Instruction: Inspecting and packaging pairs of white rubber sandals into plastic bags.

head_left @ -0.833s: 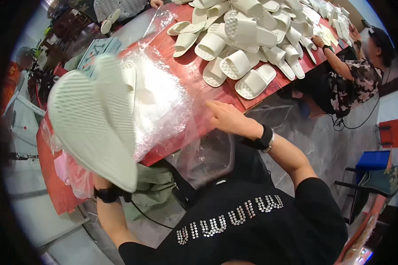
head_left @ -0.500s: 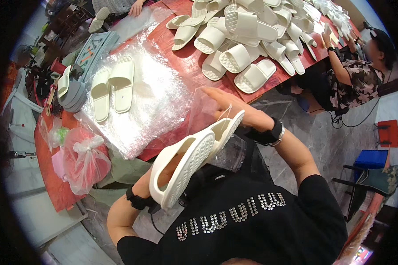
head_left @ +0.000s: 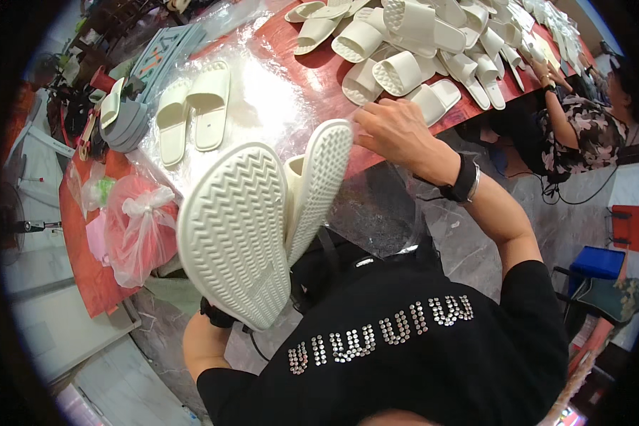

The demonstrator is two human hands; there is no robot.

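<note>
A pair of cream slippers [head_left: 238, 234] is held up in front of me, ribbed soles facing my view. My left hand is hidden behind them; only its forearm [head_left: 204, 342] and dark wristband show, and the slippers rest on that hand. Beside the smaller-looking sole, my right hand [head_left: 397, 131] has its fingers bent and pinched together. A clear plastic bag [head_left: 376, 209] hangs below those fingers, its upper edge apparently in their grip. Another pair of cream slippers [head_left: 209, 106] lies on a stack of clear plastic bags [head_left: 263, 92] on the red table.
A large heap of cream slippers [head_left: 412, 32] covers the table's far right. At left stand grey slippers [head_left: 126, 128], a blue-grey crate [head_left: 165, 57] and a tied bag with red contents [head_left: 140, 231]. A person in a patterned shirt [head_left: 582, 135] sits at right.
The slippers have turned so their soles face me and the left hand is covered. My right hand has gone from outstretched fingers to a pinch and moved slightly right.
</note>
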